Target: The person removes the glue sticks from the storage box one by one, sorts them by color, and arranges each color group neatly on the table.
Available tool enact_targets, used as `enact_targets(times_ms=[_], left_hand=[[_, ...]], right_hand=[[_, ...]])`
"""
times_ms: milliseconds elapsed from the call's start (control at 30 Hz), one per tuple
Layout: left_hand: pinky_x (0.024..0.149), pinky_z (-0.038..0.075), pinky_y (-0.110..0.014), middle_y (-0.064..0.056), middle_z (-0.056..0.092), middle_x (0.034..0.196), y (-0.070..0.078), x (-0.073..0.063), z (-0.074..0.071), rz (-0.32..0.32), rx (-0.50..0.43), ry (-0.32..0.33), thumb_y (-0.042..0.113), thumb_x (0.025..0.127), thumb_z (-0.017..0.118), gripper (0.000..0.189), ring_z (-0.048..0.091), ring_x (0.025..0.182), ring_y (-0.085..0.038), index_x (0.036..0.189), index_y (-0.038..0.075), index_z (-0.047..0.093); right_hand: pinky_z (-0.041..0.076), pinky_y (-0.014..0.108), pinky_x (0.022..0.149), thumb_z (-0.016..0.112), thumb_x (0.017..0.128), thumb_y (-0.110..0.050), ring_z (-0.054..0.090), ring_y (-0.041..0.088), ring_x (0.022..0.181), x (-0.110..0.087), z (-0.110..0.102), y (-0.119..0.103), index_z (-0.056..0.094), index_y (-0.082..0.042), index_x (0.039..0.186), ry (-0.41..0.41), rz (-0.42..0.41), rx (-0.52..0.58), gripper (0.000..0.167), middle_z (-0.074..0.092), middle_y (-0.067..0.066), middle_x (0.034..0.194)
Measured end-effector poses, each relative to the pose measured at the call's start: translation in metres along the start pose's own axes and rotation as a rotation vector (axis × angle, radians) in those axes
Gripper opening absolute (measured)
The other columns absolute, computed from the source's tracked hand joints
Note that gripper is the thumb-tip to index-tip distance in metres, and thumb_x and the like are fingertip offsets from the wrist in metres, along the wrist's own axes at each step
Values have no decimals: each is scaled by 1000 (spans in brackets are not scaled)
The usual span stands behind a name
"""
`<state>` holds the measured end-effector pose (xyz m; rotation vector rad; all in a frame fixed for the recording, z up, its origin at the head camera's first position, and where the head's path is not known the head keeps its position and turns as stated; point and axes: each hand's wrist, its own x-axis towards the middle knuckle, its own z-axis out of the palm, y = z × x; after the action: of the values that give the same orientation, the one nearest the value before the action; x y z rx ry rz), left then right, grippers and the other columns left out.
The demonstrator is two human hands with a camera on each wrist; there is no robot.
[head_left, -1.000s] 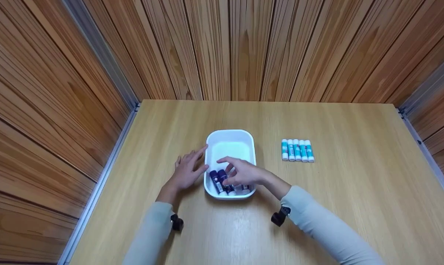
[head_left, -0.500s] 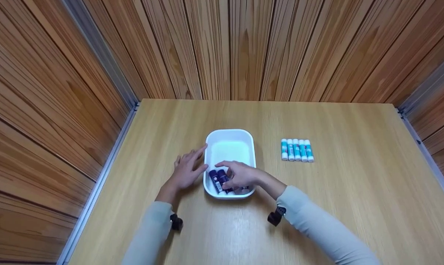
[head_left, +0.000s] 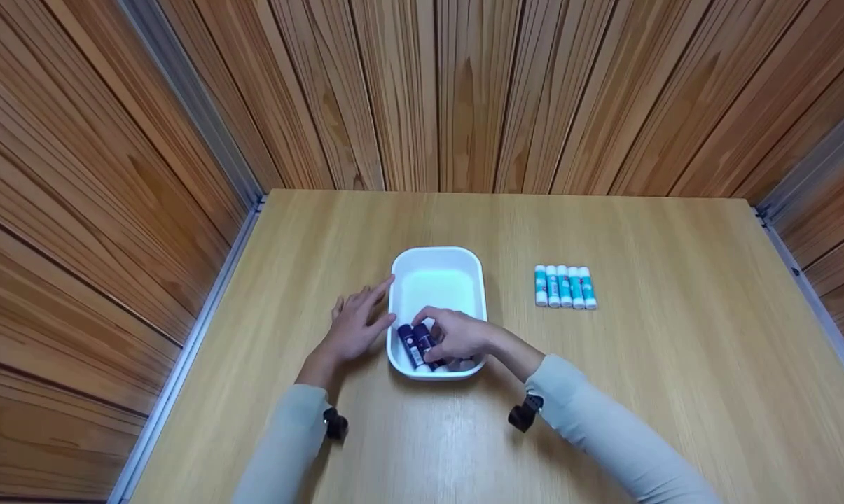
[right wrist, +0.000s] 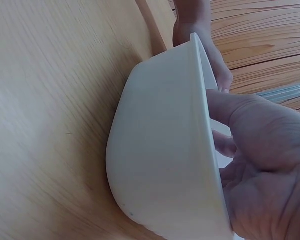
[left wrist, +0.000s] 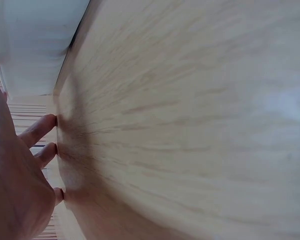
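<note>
A white plastic tub point(head_left: 438, 280) stands mid-table. Dark purple glue sticks with white ends lie in its near part: a left one point(head_left: 412, 348) and a second one point(head_left: 422, 337) beside it. Another lies further right, mostly hidden under the hand. My right hand point(head_left: 458, 333) reaches in over the right rim, its thumb and index finger curled at the second stick; the tub wall hides the fingertips in the right wrist view. My left hand point(head_left: 355, 325) keeps its fingers spread at the left wall, index fingertip and thumb at the rim. Its other fingertips rest on the table in the left wrist view.
Several teal-and-white glue sticks point(head_left: 565, 287) lie side by side in a row on the wooden table point(head_left: 674, 350), right of the tub. Wood-panelled walls point(head_left: 464, 98) with metal corner posts enclose the table at the back and sides.
My right hand has lowered slightly into the tub, and its index finger and thumb have drawn in toward the second purple stick. The left hand has stayed in place.
</note>
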<state>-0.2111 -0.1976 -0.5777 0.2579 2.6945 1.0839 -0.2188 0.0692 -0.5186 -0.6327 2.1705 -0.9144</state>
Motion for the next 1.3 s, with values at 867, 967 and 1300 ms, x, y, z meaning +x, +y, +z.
enact_targets(times_ms=[867,967,1300], left_hand=[[140,-10,-75,5,32,188,-1,-1,3,-2,-14,13,58,113,56,73,15,179,-43,177,57,20],[139,-9,-77,4,35,187,-2,-1,4,13,-12,17,57,113,56,73,16,179,-44,178,54,22],[140,-8,-75,7,32,188,-2,0,2,8,5,9,64,112,53,73,17,179,-43,177,55,20]], right_hand=[[62,31,72,73,107,-5,73,25,98,-2,1,-1,51,-24,143,-56,-45,100,46,69,18,130],[61,31,70,73,107,-6,72,23,94,-4,-1,-2,52,-23,142,-54,-53,100,45,69,17,128],[57,31,83,76,106,-8,70,23,100,-9,-14,-8,52,-22,142,11,-123,110,46,68,15,132]])
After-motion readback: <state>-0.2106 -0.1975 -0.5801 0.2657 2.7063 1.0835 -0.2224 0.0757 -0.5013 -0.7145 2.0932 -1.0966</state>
